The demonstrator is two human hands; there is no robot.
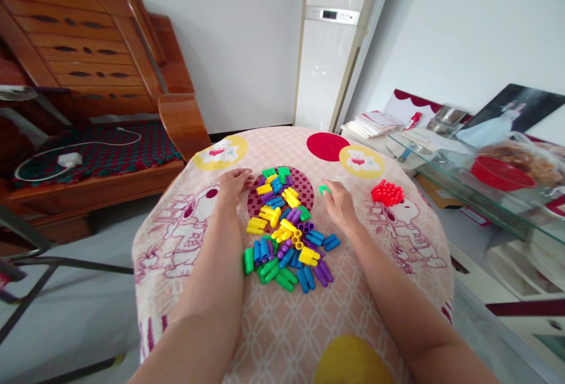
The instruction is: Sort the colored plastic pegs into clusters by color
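Note:
A loose pile of plastic building pieces in yellow, blue, green and purple lies on the cloth between my forearms. My left hand rests at the pile's far left edge, fingers stretched out with nothing in them. To the right of the pile, my right hand pinches a green plastic building piece between thumb and fingers. Several red plastic pieces sit grouped together farther right, apart from the pile.
A patterned cloth covers the round table. On the left stands a wooden bench with a white charger and cable. At right, a glass shelf holds a red bowl. Behind rises a white cabinet-like unit.

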